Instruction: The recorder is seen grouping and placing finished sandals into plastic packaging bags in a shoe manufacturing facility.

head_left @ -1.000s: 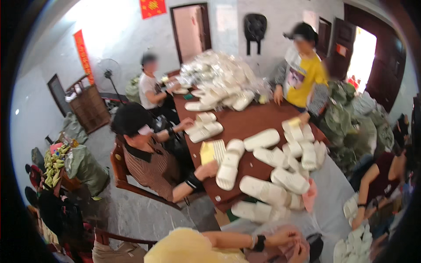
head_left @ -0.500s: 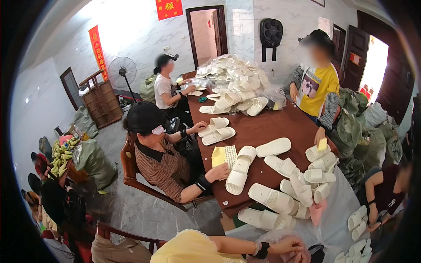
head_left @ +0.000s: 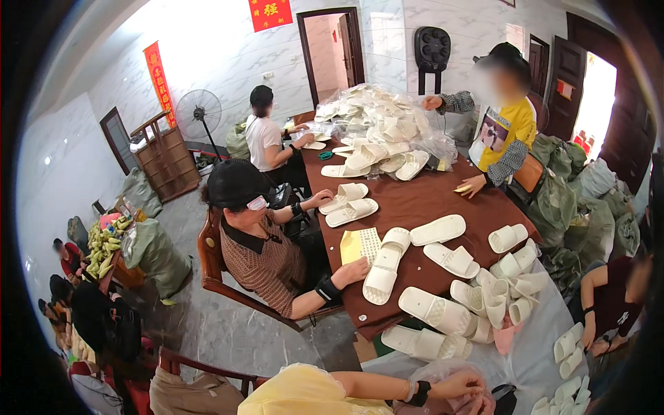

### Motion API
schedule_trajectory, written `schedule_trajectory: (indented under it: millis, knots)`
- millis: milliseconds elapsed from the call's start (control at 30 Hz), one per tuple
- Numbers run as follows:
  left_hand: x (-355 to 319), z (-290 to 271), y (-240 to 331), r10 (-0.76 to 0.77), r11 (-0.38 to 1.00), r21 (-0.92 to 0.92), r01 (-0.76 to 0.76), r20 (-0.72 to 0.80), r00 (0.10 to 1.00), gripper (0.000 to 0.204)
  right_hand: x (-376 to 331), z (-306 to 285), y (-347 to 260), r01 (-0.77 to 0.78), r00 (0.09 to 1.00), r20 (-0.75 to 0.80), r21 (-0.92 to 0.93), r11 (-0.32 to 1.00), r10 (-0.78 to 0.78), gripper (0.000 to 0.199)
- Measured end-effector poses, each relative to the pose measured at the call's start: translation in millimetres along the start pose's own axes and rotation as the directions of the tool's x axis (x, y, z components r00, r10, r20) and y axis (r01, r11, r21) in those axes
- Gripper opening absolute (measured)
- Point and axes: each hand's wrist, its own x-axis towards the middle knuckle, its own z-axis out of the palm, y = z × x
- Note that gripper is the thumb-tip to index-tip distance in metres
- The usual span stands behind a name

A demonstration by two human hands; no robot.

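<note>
From the lower edge comes my left arm in a yellow sleeve, with a black band at the wrist. My left hand is closed, its fingers bent down at sheer pinkish material. What the fingertips hold, if anything, is hidden. My right hand does not show. Just beyond my arm, cream slippers lie in a loose group on the near end of the brown-covered table. A pink piece pokes out from under them.
Across the table, a seated person in a brown patterned top touches a yellow printed sheet. A person in a yellow shirt stands at the right. Bagged slippers are heaped at the far end. A wooden chair stands left of me.
The standing person's one hand has left the slippers and is lower over the table; the other has reached toward the heap. Slippers at the right lie differently. My left hand barely moved.
</note>
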Motion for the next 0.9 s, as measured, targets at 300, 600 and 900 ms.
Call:
schedule_trajectory:
  millis: [300,600,900]
  knots:
    - [-3.9,-8.8,37.3,0.011,0.996,0.090,-0.015,0.047,0.999,0.014,-0.2,-1.5,-4.7,-0.113,0.993,0.020,-0.038,0.993,0.113,0.024]
    - [-2.0,-7.6,32.9,0.099,0.985,0.144,-0.092,-0.038,0.994,0.019,4.3,-0.5,-15.1,-0.015,0.996,-0.088,-0.082,0.997,0.008,0.023]
    - [2.9,-6.6,16.5,0.000,0.999,0.042,-0.001,0.023,1.000,0.019,2.4,5.1,-1.0,0.018,0.994,-0.103,-0.092,0.996,-0.027,0.023]
